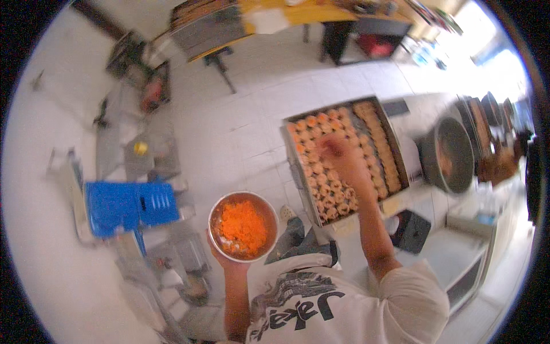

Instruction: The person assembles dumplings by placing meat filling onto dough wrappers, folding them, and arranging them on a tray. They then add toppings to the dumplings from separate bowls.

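Note:
My left hand (pixel 227 261) is wrapped round a round metal bowl (pixel 273 209) from below and the side. In it lies a heap of finely shredded orange food (pixel 243 226), probably grated carrot. Over the left part of a large rectangular tray (pixel 358 127) hangs my right hand (pixel 336 147), its fingers bunched together and slightly blurred; what they hold is hidden. Rows of small round dumplings (pixel 338 198) fill much of the tray. Those at its far left carry orange bits on top, while the nearer ones look plain.
Right of the tray stands a big grey pot (pixel 450 155). A black square object (pixel 409 230) lies near my right elbow. A blue plastic chair (pixel 129 207) is at the left. Across the tiled floor is a yellow-topped table (pixel 321 15).

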Motion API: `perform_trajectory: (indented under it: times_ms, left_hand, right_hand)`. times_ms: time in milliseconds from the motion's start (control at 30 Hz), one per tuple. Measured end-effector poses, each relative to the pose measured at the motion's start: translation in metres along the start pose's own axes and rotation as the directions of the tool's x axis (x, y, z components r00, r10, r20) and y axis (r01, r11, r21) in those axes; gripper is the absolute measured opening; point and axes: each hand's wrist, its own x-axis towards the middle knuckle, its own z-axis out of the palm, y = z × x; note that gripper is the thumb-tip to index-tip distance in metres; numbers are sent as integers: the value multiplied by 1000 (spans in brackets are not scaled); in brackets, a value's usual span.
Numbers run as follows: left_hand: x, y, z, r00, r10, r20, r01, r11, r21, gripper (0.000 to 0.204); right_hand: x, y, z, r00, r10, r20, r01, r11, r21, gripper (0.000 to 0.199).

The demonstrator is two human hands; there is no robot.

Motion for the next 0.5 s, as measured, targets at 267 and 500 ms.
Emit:
perform_trajectory:
  times_ms: [267, 500]
  left_hand:
    - [3, -25, 0, 984, -112, -142, 155, 925, 347, 71]
    - [5, -24, -6, 986, -89, -138, 141, 890, 435, 69]
  right_hand:
    - [-96, -58, 109, 857, -215, 469, 423, 812, -401, 29]
    - [-101, -48, 118, 914, -99, 394, 235, 920, -314, 30]
